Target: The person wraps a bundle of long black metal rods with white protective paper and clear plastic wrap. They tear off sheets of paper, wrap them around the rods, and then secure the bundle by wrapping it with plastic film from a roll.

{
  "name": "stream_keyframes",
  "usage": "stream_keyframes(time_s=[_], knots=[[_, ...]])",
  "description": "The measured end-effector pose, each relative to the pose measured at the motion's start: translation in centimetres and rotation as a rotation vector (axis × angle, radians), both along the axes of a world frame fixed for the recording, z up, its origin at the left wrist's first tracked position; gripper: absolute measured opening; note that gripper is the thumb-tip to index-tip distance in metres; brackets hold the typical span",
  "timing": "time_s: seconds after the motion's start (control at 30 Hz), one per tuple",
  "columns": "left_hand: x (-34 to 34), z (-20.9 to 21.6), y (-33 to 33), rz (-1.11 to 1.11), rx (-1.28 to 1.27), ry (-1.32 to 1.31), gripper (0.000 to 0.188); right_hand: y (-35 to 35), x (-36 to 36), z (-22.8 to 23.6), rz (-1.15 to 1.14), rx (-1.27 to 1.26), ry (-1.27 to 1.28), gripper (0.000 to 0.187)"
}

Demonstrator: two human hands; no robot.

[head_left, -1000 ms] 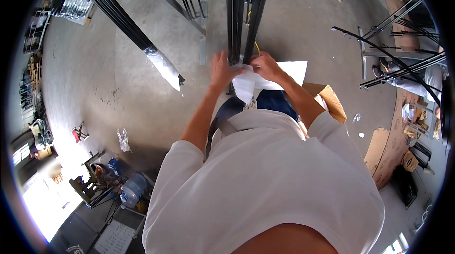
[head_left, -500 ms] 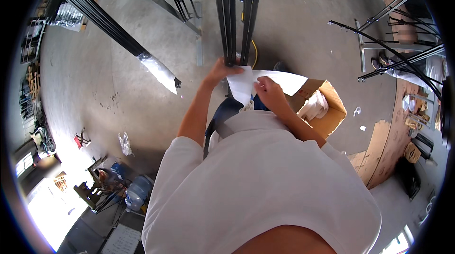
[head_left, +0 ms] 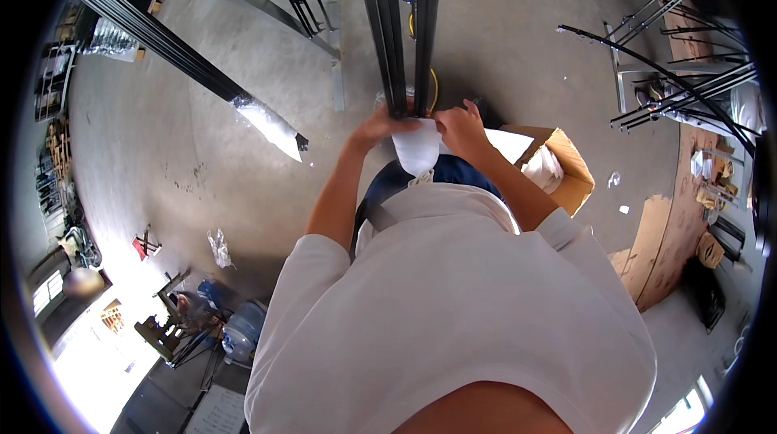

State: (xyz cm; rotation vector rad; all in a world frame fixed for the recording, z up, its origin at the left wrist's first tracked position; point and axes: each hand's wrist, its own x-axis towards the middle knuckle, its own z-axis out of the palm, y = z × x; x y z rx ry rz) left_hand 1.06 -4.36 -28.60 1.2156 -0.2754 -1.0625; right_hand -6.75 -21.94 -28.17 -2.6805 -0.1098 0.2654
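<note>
A bundle of long black bars [head_left: 382, 29] comes down from the top of the view, its near end between my hands. A white sheet [head_left: 418, 149], which looks like thin foam, lies around that end, and a loose flap reaches right beneath my right forearm. My left hand [head_left: 379, 127] is closed on the sheet and the bars from the left, thumb across the top. On the other side, my right hand [head_left: 463, 130] pinches the sheet close to the bars, its index finger raised. Some fingertips are hidden behind the bars.
An open cardboard box [head_left: 573, 171] with white sheets inside stands at my right. To the left, another black bundle [head_left: 162, 38] slants down, its end wrapped in white and clear film [head_left: 271, 127]. More dark rods [head_left: 688, 98] rest on a metal rack at the far right.
My right hand has moved up and left to the bars, carrying the sheet's flap round them. The sheet now sits closer about the bar ends; my left hand stays there.
</note>
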Motion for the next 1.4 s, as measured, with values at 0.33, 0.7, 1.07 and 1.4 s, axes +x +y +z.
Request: stream_keyframes(time_s=[0.33,0.7,1.07,1.4], knots=[[-0.7,-0.5,0.3,-0.016,0.022,0.019,0.033,-0.4,0.5,1.4,0.020,0.037,0.226,0.016],[-1.6,0.5,-0.1,-0.064,-0.062,0.048,0.038,1.6,10.3,9.5,0.294,1.645,0.585,0.034],[-2.4,-0.2,-0.3,0.031,0.015,0.016,0.029,1.7,9.1,9.5,0.139,1.521,0.477,0.034],[-2.8,-0.3,-0.6,0.089,0.026,-0.035,0.023,-2.6,-1.3,0.7,0.265,-0.009,0.300,0.019]])
